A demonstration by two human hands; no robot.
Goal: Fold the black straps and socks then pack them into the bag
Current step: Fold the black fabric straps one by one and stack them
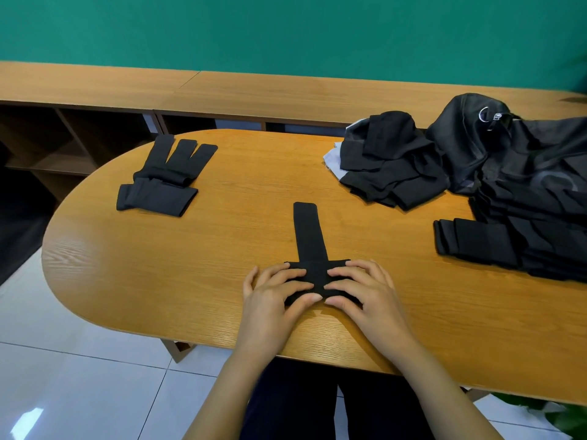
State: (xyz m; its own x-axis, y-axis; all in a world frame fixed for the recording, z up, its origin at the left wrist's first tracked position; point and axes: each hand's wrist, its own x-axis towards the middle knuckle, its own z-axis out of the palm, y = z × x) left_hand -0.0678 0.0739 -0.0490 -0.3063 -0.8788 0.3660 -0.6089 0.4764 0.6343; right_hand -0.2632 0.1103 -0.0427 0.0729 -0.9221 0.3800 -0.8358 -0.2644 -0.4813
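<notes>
Oval table, orange-brown wood veneer with visible grain, rounded ends. I count one piece in work, at lower centre: a black strap of matte knitted fabric, lying flat as a T. Its narrow stem with a rounded tip points up the frame, and its folded crossbar lies under the hands.

Left hand and right hand are both on the crossbar. Their fingers are nearly straight and laid flat on the cloth, pressing it down, with the fingertips almost meeting at the middle. The thumbs lie along its near edge, and neither hand closes round anything.

Upper left: the folded set of the same black fabric — three flat strips fanned out, resting on a folded rectangular block.

Upper right: one loose pile of black socks, crumpled, with a pale grey cloth showing at its left edge. Beside it is one black mesh bag, sheer and slumped, with a metal ring near its top.

Right edge, touching the bag — one folded black bundle, layered and oblong.

Behind the table are a wooden shelf unit and a matte green wall. Glossy white floor tiles lie below.
</notes>
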